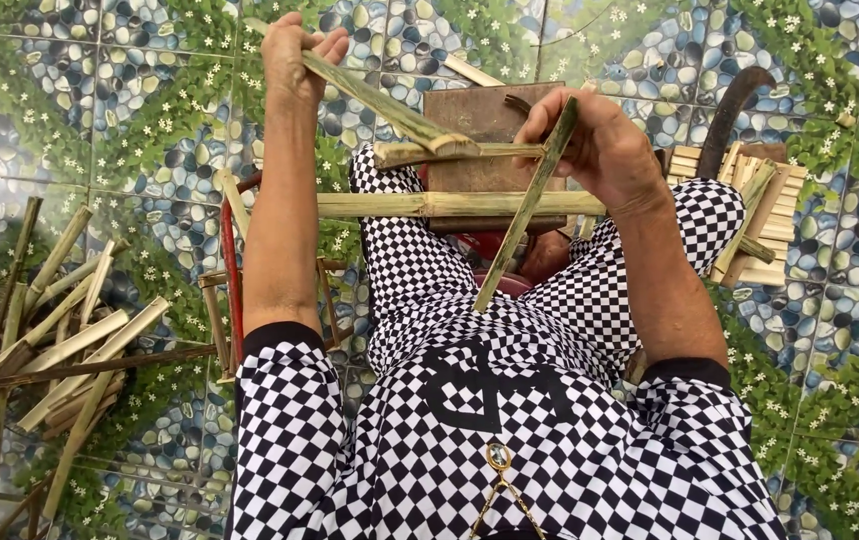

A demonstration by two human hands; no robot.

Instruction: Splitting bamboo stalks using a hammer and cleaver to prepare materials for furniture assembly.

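Matt green split bamboo strips (390, 105), a worn wooden block (480, 120), checkered cloth clothing (510, 420) and a glossy pebble-patterned tiled floor (100, 100).

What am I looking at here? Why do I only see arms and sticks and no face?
The camera sits on a person's head and looks down, so you see only their two arms, their checkered clothes and the floor. There is no machine, only bare hands. The left hand grips one end of a split green bamboo strip. The right hand holds another bamboo strip that slants down towards the lap. A longer bamboo stick lies across the knees, in front of a brown wooden block. On the pebble-and-flower tiled floor lie a heap of bamboo pieces on the left and stacked short slats on the right.
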